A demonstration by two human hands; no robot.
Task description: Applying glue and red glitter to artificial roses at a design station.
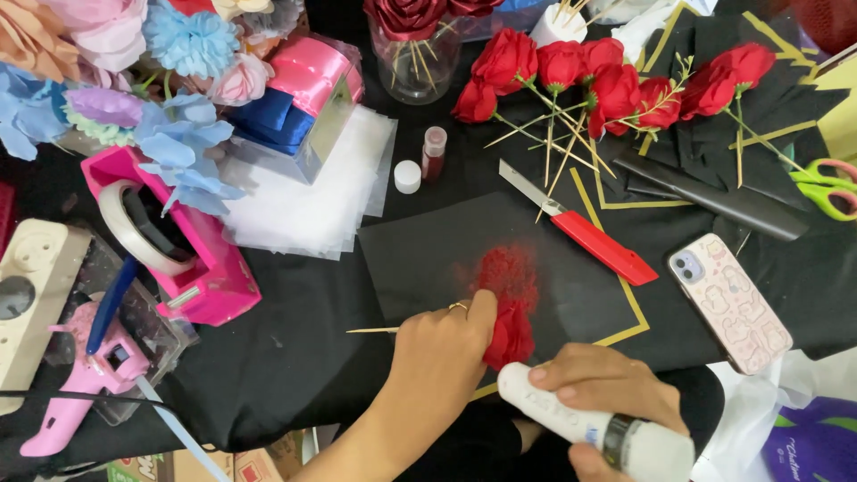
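Left hand [442,344]: fingers closed around a red fabric rose on a thin wooden stick [509,335]; the bloom sits just past the thumb and the stick pokes out to the left of the hand. Rose lies low over a black paper sheet with a gold edge [420,250], directly beside a patch of loose red glitter [509,272] spread on that sheet.

Right hand [611,388]: wrapped around a white cylindrical plastic bottle [571,415] lying nearly level, its rounded end touching or almost touching the bloom; cannot tell which.

Surroundings: red-handled utility knife with the blade extended [585,234] lies diagonally just above the glitter. Small open vial of red glitter [434,152] and its white cap [407,176] stand beyond the sheet. A cluster of finished red roses on sticks [571,76] lies farther back. Phone in a pink patterned case [730,302] sits to the right. Pink tape dispenser [178,241] and pink hot-glue gun [85,379] are at the left, well apart from both hands.
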